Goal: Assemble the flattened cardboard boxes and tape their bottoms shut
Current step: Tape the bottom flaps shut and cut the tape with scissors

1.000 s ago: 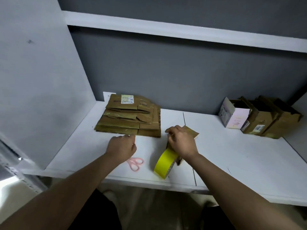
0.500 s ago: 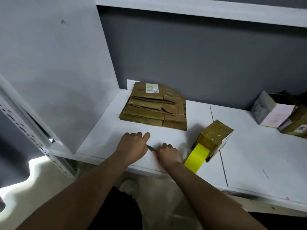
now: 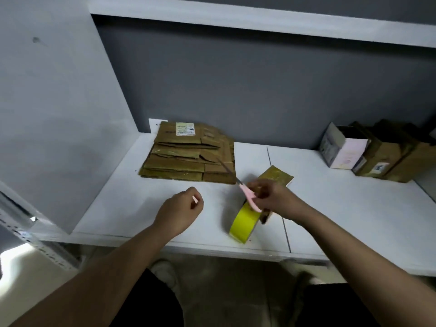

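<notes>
A stack of flattened brown cardboard boxes (image 3: 188, 156) lies at the back left of the white shelf (image 3: 354, 220). A small assembled brown box (image 3: 277, 177) stands near the front, with a yellow tape roll (image 3: 244, 223) leaning against it. My right hand (image 3: 271, 198) holds pink-handled scissors (image 3: 249, 197) above the tape roll, blades pointing up and left over the stack. My left hand (image 3: 181, 212) hovers over the shelf to the left of the roll, fingers loosely curled and holding nothing.
Assembled boxes stand at the back right: a white and pink one (image 3: 342, 147) and brown ones (image 3: 396, 156). A white side panel (image 3: 59, 114) walls off the left. Another shelf board (image 3: 259, 17) runs overhead. Below the front edge is the floor.
My right hand has picked the scissors up off the shelf and raised them over the tape roll. My left hand has lifted off the shelf and curled.
</notes>
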Demonstrator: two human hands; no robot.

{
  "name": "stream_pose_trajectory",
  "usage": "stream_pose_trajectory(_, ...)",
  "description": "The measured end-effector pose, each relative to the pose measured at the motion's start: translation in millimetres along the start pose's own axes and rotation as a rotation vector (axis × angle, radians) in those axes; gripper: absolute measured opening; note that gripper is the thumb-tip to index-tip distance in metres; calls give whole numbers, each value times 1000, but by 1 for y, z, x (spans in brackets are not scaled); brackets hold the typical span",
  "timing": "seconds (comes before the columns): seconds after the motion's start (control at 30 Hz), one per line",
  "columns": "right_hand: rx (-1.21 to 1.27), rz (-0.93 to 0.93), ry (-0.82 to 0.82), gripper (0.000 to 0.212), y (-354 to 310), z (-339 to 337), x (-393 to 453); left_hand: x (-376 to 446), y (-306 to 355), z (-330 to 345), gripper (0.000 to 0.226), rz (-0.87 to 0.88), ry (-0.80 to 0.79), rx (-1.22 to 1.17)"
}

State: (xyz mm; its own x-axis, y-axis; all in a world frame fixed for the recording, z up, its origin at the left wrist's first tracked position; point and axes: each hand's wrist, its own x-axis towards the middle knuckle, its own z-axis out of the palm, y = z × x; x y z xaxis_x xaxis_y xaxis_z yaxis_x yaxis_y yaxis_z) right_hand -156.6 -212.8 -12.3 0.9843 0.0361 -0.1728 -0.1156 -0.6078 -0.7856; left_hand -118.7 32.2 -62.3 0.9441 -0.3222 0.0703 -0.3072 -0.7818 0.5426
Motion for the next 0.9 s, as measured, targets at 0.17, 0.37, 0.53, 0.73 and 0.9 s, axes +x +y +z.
stream_pose_trajectory(0.17,146,121,-136,22,56,-43,-42,31,47,50,18,-165,-282,-485)
stream_pose_trajectory(0.37,90,304,-323,55,93,-67,-65,54,85,79,33,-363,-518,-706)
stream_pose_trajectory(0.53,56,346,-371,62,105,-68,-63,62,87,95,26,-355,-449,-641)
stream_pose_trajectory(0.73,53,342,-363,61,108,-61,-51,61,87,93,23,-344,-466,-594)
stream_pose_trajectory(0.9,83,333,-376,54,116,-55,-43,58,85,89,23,-343,-498,-568)
